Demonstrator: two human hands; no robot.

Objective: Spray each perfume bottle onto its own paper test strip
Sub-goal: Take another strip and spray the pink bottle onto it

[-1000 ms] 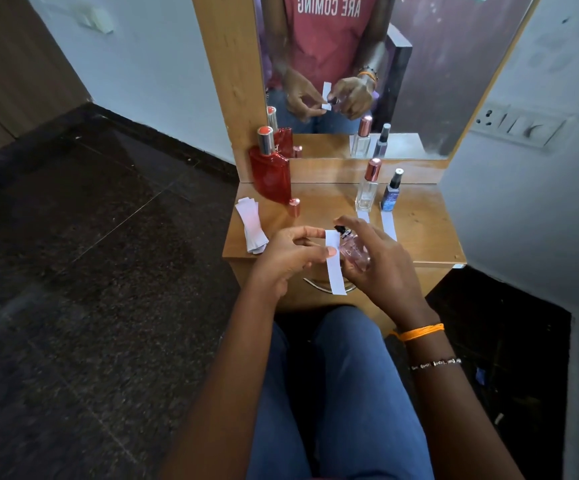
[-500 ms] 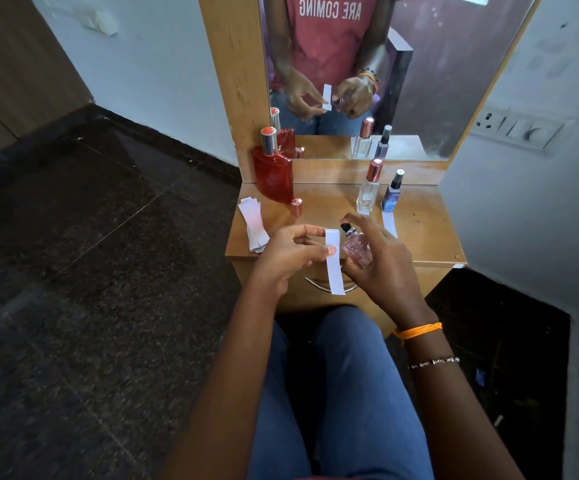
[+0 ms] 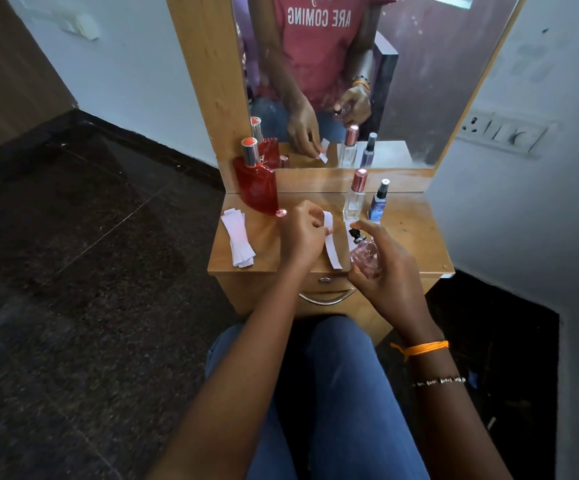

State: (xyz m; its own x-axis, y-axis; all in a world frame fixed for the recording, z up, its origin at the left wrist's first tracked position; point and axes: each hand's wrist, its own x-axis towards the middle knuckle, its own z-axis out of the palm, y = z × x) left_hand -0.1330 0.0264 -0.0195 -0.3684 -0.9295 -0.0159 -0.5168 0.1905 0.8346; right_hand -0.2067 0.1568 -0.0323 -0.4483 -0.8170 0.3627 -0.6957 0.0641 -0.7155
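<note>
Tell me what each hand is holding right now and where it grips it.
Left hand pinches a paper test strip near its upper end; right hand wraps the pink perfume bottle around its body.

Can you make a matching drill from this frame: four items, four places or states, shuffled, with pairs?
Items
1. pink bottle
2. red bottle
3. strip stack
4. blue bottle

Places or states
A. lying at the table's left edge
B. held in the right hand, no cap
C. standing at the back right, dark cap on
D. standing at the back left by the mirror frame

Pairs: 1-B, 2-D, 3-A, 4-C
</note>
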